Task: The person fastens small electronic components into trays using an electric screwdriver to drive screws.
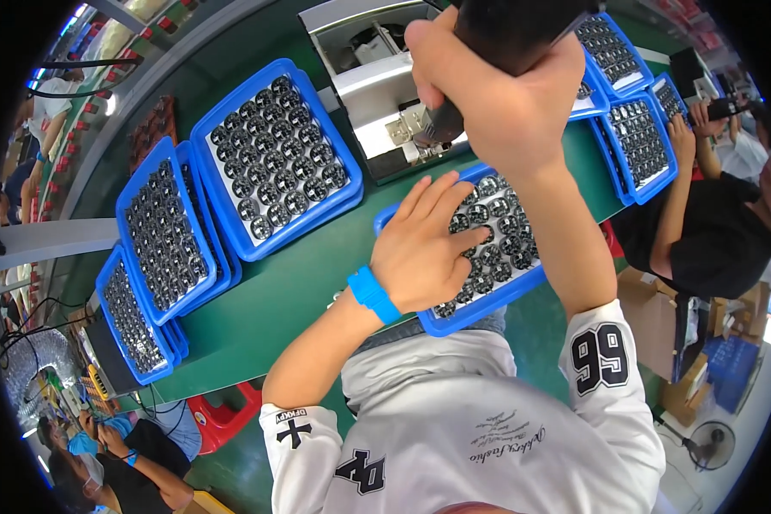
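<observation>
My right hand (514, 103) is wrapped round a thick black electric screwdriver (518, 34), raised high and close to the camera. Its lower end slants down in front of a metal fixture box (385, 116) with a bright interior; the tip is hard to make out. Over a blue tray (454, 324) at the table's near edge, my left hand (424, 253) lies with fingers spread. Rows of small round black-and-silver parts (510, 224) fill that tray on a white sheet. Some fingertips reach over the parts; whether they touch one, I cannot tell.
Stacked blue trays (257, 250) of similar parts stand on the green table (257, 295) to the left. More filled trays (638, 141) are at the right, beside a co-worker (702, 231). A red stool (223, 420) stands lower left; cardboard boxes (647, 313) lie at right.
</observation>
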A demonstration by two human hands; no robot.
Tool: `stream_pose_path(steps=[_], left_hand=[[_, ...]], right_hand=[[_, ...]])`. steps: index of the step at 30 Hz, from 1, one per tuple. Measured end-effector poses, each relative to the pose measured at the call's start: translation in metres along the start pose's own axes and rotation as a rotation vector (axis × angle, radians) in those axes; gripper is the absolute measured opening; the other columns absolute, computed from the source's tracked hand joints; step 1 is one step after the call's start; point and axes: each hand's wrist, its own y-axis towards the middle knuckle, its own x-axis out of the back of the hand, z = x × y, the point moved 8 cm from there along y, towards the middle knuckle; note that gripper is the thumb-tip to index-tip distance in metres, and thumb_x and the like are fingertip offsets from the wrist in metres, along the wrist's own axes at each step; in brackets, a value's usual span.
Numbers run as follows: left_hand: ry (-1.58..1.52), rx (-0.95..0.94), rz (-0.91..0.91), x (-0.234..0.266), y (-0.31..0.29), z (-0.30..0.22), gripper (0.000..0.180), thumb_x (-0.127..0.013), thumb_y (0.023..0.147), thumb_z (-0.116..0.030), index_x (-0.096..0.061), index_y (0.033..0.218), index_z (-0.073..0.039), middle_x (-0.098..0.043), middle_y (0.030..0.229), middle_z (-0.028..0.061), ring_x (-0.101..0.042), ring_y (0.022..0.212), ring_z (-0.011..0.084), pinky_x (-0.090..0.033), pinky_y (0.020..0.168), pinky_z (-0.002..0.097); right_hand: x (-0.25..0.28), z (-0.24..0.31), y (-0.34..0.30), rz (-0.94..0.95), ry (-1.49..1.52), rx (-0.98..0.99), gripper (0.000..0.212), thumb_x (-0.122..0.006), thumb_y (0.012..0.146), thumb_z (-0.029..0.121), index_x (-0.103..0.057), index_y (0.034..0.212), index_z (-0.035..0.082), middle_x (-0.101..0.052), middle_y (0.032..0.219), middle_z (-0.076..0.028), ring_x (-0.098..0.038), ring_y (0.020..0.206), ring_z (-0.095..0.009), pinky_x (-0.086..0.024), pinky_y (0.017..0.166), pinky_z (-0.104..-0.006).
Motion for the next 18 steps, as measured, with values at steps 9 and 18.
stream_pose_path(steps=[9,18], left_hand=[[-0.019,-0.008,-0.024,0.001,-0.002,0.001,0.038,-0.065,0.074,-0.016,-0.082,0.108,-0.013,-0.052,0.144,0.0214,-0.041,0.143,0.0390,-0.029,0.123,0.0518],[-0.013,-0.009,-0.015,0.001,-0.001,0.001,0.038,-0.065,0.076,-0.017,-0.081,0.110,-0.013,-0.052,0.144,0.0219,-0.041,0.144,0.0391,-0.028,0.124,0.0518]], right_hand=[[-0.005,0.006,-0.009,0.022,0.037,-0.039,0.028,-0.071,0.083,-0.012,-0.062,0.108,-0.003,-0.063,0.073,0.002,-0.058,0.061,-0.004,-0.044,0.055,-0.0217],[-0.009,0.012,-0.005,0.318,0.455,0.649,0.032,-0.069,0.084,-0.012,-0.058,0.112,-0.002,-0.062,0.069,0.000,-0.057,0.057,-0.006,-0.044,0.052,-0.0233]])
